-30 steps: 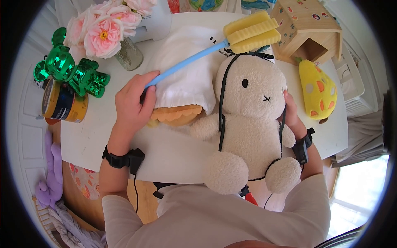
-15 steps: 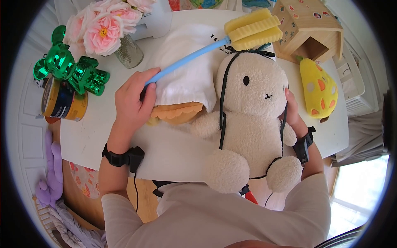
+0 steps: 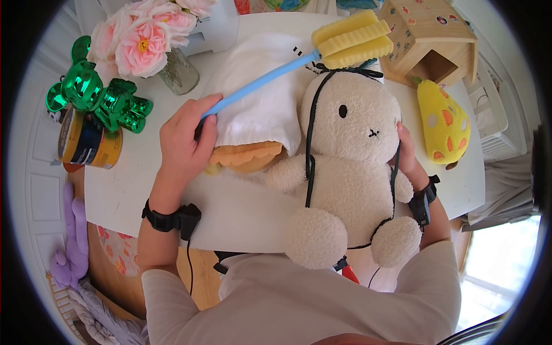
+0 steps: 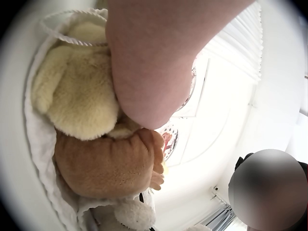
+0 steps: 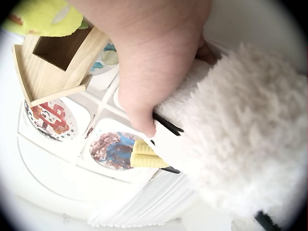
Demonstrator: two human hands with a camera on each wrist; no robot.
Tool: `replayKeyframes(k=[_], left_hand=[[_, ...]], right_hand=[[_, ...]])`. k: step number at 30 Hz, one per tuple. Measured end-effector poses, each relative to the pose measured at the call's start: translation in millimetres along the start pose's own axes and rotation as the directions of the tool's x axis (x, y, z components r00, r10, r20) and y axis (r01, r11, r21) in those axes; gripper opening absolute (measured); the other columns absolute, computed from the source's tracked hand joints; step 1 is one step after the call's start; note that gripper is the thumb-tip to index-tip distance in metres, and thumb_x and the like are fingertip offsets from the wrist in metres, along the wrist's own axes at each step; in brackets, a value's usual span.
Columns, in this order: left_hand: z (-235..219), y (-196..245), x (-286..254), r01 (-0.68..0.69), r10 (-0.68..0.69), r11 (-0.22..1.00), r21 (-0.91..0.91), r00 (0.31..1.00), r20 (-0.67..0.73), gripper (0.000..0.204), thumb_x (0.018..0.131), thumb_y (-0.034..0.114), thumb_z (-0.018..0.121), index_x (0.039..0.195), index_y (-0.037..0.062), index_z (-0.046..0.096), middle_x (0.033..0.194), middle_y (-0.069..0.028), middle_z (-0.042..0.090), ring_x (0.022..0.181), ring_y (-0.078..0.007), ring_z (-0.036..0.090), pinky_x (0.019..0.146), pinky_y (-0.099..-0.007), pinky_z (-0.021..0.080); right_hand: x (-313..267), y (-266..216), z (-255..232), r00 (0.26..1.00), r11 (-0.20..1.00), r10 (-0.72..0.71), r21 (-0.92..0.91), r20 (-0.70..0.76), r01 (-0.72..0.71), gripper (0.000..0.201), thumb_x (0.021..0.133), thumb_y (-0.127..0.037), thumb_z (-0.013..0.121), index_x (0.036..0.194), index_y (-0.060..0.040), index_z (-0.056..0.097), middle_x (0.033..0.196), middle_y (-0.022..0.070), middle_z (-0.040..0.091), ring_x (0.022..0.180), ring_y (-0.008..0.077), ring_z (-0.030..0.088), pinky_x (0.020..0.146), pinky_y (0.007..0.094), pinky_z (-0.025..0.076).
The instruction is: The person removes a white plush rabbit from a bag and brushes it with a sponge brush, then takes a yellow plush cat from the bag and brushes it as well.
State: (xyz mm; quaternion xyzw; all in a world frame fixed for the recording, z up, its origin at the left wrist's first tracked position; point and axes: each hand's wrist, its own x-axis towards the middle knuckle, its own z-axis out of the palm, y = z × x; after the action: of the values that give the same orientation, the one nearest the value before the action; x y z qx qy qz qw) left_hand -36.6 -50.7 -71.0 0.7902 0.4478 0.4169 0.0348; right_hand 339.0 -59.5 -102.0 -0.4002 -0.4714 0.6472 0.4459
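My left hand (image 3: pixel 187 135) grips the dark end of a blue-handled brush (image 3: pixel 261 80), whose yellow ridged sponge head (image 3: pixel 352 40) is above the plush's head. A cream bunny plush (image 3: pixel 351 121) with black cord around it leans at the table's front edge. My right hand (image 3: pixel 406 150) holds the side of its head, the palm and other fingers partly hidden behind it; the right wrist view shows the thumb of this hand (image 5: pixel 154 72) against the fur. Beside my left hand lies a white cloth bag (image 3: pixel 253 115); brown plush (image 4: pixel 106 166) and pale yellow plush (image 4: pixel 82 86) show in its opening.
Pink flowers in a glass vase (image 3: pixel 179 72) and a shiny green bear figure (image 3: pixel 86 86) on a yellow tub (image 3: pixel 106 146) stand at the left. A wooden house (image 3: pixel 428 40) and yellow plush (image 3: pixel 443 123) are at the right. The white table (image 3: pixel 126 195) ends near the torso.
The brush head and the bunny plush have shifted very slightly to the right in the head view. Both hands keep their holds.
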Motion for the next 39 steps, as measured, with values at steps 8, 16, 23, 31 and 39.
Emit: replayKeyframes(k=[8, 16, 23, 31, 39], left_hand=[[0.4, 0.5, 0.5, -0.011, 0.011, 1.0, 0.009, 1.0, -0.016, 0.026, 0.083, -0.001, 0.057, 0.107, 0.0062, 0.063, 0.072, -0.0059, 0.056, 0.055, -0.0164, 0.052, 0.052, -0.026, 0.041], [1.0, -0.8, 0.4, -0.018, 0.018, 1.0, 0.006, 1.0, -0.017, 0.027, 0.082, -0.002, 0.057, 0.107, 0.0061, 0.063, 0.072, -0.0061, 0.056, 0.055, -0.0165, 0.052, 0.052, -0.0259, 0.042], [0.5, 0.4, 1.8, -0.018, 0.018, 1.0, 0.012, 1.0, -0.017, 0.026, 0.082, -0.002, 0.057, 0.107, 0.0062, 0.063, 0.072, -0.0062, 0.056, 0.055, -0.0167, 0.052, 0.052, -0.026, 0.042], [1.4, 0.4, 0.9, -0.012, 0.012, 1.0, 0.006, 1.0, -0.024, 0.026, 0.083, -0.002, 0.057, 0.107, 0.0064, 0.063, 0.072, -0.0059, 0.056, 0.055, -0.0164, 0.051, 0.052, -0.0258, 0.041], [1.2, 0.5, 0.6, -0.017, 0.017, 1.0, 0.007, 1.0, -0.021, 0.027, 0.082, -0.003, 0.057, 0.107, 0.0063, 0.063, 0.073, -0.0062, 0.057, 0.055, -0.0163, 0.052, 0.052, -0.0256, 0.042]], right_hand=[[0.0, 3.7, -6.9, 0.999, 0.999, -0.012, -0.043, 0.045, 0.014, 0.069, 0.093, -0.051, 0.044, 0.14, -0.0009, 0.033, 0.133, 0.0168, 0.049, 0.117, 0.0275, 0.053, 0.097, 0.0389, 0.044], [-0.7, -0.1, -2.7, 1.0, 0.998, -0.013, -0.056, 0.025, 0.014, 0.07, 0.092, -0.051, 0.045, 0.14, -0.0011, 0.034, 0.132, 0.0167, 0.05, 0.117, 0.0272, 0.054, 0.095, 0.0381, 0.045], [1.2, 0.2, -2.8, 1.0, 1.0, 0.009, 0.028, 0.008, -0.009, 0.078, 0.085, -0.051, 0.057, 0.14, -0.0014, 0.032, 0.129, 0.0163, 0.052, 0.113, 0.0256, 0.057, 0.091, 0.0363, 0.049], [-0.4, 2.7, -4.8, 0.999, 0.998, -0.019, -0.062, 0.03, 0.021, 0.068, 0.094, -0.051, 0.041, 0.139, -0.0008, 0.035, 0.131, 0.017, 0.051, 0.117, 0.0272, 0.054, 0.097, 0.0387, 0.044], [1.2, -0.2, -2.7, 1.0, 1.0, 0.005, 0.028, 0.019, -0.006, 0.078, 0.085, -0.05, 0.057, 0.14, -0.0014, 0.032, 0.131, 0.0168, 0.051, 0.115, 0.0269, 0.055, 0.093, 0.0381, 0.048]])
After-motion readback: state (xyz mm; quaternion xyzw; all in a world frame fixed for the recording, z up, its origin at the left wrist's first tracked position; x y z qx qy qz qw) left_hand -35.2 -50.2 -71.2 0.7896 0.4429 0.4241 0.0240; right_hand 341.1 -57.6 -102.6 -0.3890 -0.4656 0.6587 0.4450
